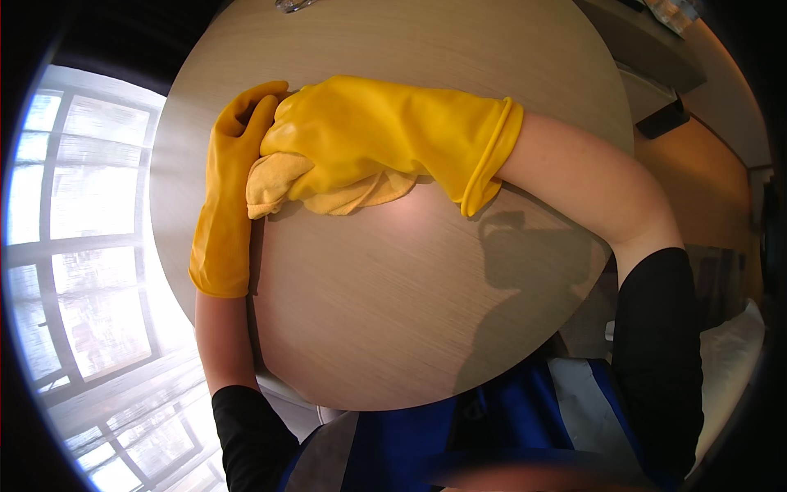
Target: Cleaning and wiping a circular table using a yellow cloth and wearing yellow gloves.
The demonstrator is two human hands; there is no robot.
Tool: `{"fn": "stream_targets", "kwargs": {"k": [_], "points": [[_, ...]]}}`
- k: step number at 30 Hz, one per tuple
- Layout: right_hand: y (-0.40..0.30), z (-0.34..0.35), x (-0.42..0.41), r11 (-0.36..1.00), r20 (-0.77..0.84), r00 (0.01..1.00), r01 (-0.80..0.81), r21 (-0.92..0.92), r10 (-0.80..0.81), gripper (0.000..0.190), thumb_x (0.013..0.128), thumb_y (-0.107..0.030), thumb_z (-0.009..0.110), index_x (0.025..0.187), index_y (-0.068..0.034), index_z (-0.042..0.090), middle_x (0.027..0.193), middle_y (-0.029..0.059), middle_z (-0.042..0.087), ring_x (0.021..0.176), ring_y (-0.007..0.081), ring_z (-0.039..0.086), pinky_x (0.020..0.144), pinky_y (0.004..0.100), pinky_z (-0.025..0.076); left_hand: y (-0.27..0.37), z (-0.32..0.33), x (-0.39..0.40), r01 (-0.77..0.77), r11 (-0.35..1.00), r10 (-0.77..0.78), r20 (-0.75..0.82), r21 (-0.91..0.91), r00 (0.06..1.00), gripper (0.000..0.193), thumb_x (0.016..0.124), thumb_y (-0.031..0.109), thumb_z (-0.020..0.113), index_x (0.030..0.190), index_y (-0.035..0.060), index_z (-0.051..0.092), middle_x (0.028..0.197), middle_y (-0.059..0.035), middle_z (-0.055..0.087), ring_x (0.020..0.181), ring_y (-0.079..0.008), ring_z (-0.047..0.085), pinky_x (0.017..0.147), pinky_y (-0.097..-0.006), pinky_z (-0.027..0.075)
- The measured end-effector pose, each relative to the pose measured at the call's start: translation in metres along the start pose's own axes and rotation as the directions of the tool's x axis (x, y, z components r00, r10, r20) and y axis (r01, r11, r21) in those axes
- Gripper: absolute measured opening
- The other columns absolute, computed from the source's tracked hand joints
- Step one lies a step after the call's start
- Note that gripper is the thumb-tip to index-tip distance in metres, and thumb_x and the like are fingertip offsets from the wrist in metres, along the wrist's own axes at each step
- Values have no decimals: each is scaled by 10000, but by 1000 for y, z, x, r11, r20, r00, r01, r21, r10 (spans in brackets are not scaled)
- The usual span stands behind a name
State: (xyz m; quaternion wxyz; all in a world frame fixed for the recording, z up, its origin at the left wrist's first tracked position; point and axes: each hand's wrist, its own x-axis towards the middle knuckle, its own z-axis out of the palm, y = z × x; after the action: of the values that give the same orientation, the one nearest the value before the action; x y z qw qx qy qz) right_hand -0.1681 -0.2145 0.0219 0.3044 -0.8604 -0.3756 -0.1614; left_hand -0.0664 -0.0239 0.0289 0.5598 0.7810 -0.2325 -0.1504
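Note:
My right hand [307, 126], in a yellow rubber glove with a rolled cuff, grips a bunched pale-yellow cloth [280, 178]. Folds of the cloth stick out below the palm and lie against the round wood-grain table [381, 295]. Close beside it on the left, my left hand [237, 126] wears a matching glove. Its thumb and forefinger curve towards the knuckles of my right hand, with a dark gap between them. The other fingers of the left hand are hidden, so whether they hold anything is unclear.
At the table's far edge lies a small shiny clear object [294, 5]. A bright window with sheer curtains [92, 166] is on the left. To the right, beyond the table, stand a grey furniture piece [652, 46] and a dark box-like object [664, 120].

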Motion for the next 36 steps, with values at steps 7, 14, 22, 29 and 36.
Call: {"fn": "stream_targets", "kwargs": {"k": [7,14,22,29,36], "points": [[1,2,1,1000,4,1000,-13,-1,13,235,1009,-295,780,1239,-269,819,1158,38,816,1077,301,779,935,454,635,-4,-3,2,-6,1000,6,-9,20,1000,292,1137,199,679,1340,16,782,1227,-123,819,1082,-181,765,980,-305,610],[0,4,-1,1000,7,1000,-20,20,20,236,998,-288,788,1230,-265,825,1150,40,819,1071,299,781,933,451,636,-6,-5,0,5,1000,-4,-4,7,1000,282,1143,184,670,1339,16,782,1232,-121,815,1082,-180,763,981,-310,610],[-6,1,1,997,11,999,-34,68,34,234,980,-259,796,1210,-251,842,1113,49,828,1043,292,785,916,439,634,-6,-7,-1,-2,1000,2,-6,8,1000,291,1144,184,668,1350,9,775,1234,-126,812,1087,-179,758,984,-303,605],[-17,-15,3,981,114,974,-193,-22,194,223,1043,-356,732,1197,-242,847,1110,62,831,1031,295,783,915,441,623,2,5,1,-13,1000,13,-3,28,1000,289,1148,181,663,1353,10,773,1231,-127,810,1082,-180,756,982,-306,605],[-14,-12,5,984,124,976,-180,-10,179,223,1041,-350,728,1203,-247,841,1111,62,829,1021,300,784,909,444,624,-3,-2,1,-30,998,31,-15,47,999,285,1142,192,676,1342,16,781,1221,-120,811,1080,-176,756,977,-303,604]]}}
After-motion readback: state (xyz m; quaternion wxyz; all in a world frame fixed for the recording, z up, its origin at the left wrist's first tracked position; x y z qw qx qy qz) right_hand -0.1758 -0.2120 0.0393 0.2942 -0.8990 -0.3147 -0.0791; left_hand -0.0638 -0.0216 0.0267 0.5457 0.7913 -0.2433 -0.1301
